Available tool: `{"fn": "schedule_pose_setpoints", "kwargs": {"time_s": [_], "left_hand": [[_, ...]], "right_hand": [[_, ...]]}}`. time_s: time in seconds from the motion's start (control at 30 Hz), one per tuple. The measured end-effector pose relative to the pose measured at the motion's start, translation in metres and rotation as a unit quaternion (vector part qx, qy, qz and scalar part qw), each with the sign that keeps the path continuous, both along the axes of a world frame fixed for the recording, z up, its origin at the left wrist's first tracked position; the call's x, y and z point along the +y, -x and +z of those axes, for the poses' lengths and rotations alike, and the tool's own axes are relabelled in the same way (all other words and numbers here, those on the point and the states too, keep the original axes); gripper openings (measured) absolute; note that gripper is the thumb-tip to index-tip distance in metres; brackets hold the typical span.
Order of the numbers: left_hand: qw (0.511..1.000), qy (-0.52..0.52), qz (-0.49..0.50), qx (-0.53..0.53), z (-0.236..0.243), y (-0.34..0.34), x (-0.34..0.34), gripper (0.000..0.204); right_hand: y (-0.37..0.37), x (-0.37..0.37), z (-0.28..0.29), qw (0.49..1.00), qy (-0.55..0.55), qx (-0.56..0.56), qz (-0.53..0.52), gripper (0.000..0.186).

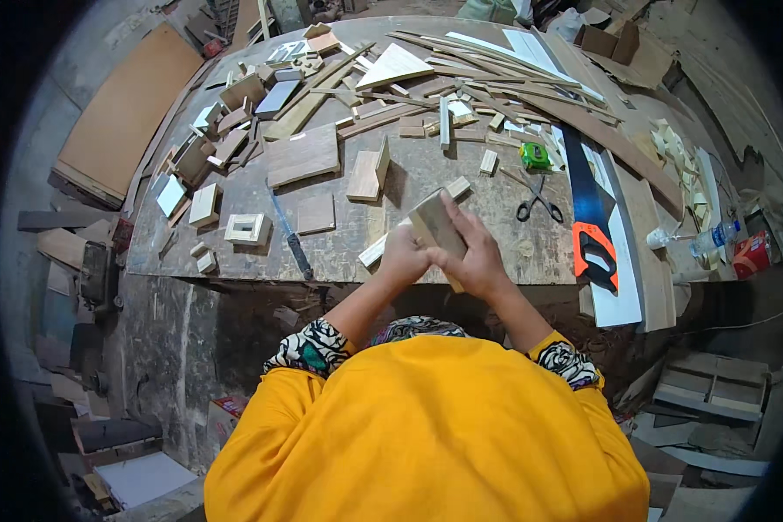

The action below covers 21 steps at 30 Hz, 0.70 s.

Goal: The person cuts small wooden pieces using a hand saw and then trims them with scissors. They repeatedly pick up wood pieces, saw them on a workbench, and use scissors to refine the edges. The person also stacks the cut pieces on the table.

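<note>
A flat wooden block (438,222) is tilted up between my two hands, just above the front edge of the workbench. My right hand (477,254) is wrapped round its right side, fingers along the edge. My left hand (404,257) is closed at its lower left side; those fingers are partly hidden. Behind the hands a pale wooden strip (373,252) lies slantwise on the bench, partly covered by the block. Left of it stand an angled wooden piece (368,174) and a flat square of wood (316,213).
Black scissors (540,205), a green tape measure (535,157) and a handsaw (595,248) with an orange handle lie to the right. A thin tool with a dark handle (297,254) lies left. Offcuts and long strips (487,74) crowd the far side of the workbench (531,252).
</note>
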<state>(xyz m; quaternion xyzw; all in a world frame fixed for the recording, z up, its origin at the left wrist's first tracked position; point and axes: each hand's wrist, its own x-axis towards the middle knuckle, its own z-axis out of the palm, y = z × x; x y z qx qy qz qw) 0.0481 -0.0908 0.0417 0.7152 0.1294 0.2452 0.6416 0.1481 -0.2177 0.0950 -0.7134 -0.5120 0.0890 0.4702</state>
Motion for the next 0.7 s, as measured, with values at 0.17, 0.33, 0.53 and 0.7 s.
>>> {"fn": "schedule_pose_setpoints", "kwargs": {"time_s": [0.17, 0.33, 0.53, 0.7], "left_hand": [[0.952, -0.275, 0.072, 0.113, -0.009, -0.019, 0.021, 0.03], [0.985, -0.144, 0.063, 0.068, -0.021, -0.038, 0.037, 0.03], [0.983, -0.151, 0.105, 0.008, -0.019, -0.047, 0.044, 0.021], [0.994, 0.025, 0.092, -0.046, -0.019, -0.05, 0.048, 0.026]], "right_hand": [[0.007, 0.011, 0.001, 0.994, 0.094, -0.041, -0.033, 0.086], [-0.032, 0.038, 0.001, 0.994, 0.075, 0.053, -0.061, 0.087], [-0.015, 0.036, 0.013, 0.994, 0.099, -0.031, -0.041, 0.085], [-0.02, 0.053, 0.017, 0.988, 0.147, -0.031, -0.033, 0.085]]}}
